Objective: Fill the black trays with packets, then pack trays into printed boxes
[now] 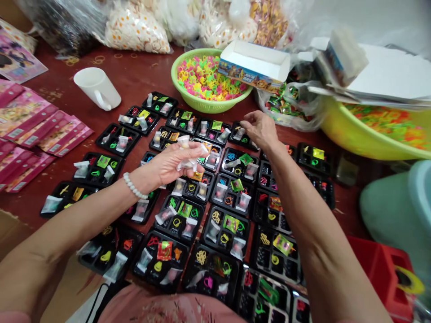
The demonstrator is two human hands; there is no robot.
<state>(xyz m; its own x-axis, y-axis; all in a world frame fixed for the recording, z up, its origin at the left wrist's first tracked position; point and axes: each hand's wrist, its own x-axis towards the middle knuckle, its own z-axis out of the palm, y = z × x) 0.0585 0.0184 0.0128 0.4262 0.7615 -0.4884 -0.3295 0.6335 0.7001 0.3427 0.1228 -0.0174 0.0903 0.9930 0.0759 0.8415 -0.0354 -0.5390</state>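
Several black plastic trays (226,233) lie in rows on the dark red table, each with small coloured toys and clear sachets. My left hand (175,163), a white bead bracelet on its wrist, is closed round a bunch of small clear sachets (188,154) and hovers over the middle trays. My right hand (259,128) reaches to a far tray (243,139) and pinches a clear sachet (239,133) at its edge.
A green basket (188,96) of bright plastic bits stands at the back with an open cardboard box (254,63) on it. White mug (97,88) at left, pink packets (37,130) far left, yellow basin (357,134) right, red crate (384,269) lower right, plastic bags behind.
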